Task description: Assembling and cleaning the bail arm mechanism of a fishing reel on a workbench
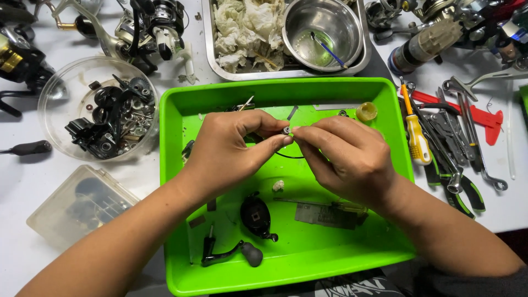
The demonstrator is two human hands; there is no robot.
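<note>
Fingers (275, 132) of the left hand (228, 151) and fingers (308, 132) of the right hand (346, 159) meet over the middle of the bright green plastic tray (181, 165), and both are closed around a small round silver metal part (286, 130). The part sits exactly between the two sets of fingertips, pinched by thumb and forefinger from the left and touched by the fingertips from the right. It is too small to tell which way its axis lies. Both hands are equally near it. Both forearms come in from the near edge of the tabletop, and the hands are raised above the tray floor with the knuckles up. Below the hands, in the tray, lie a black oval reel cover (256, 215) and a black crank handle with a grey knob (231, 253). A yellow-handled screwdriver (417, 137) lies just outside the tray's right wall.
</note>
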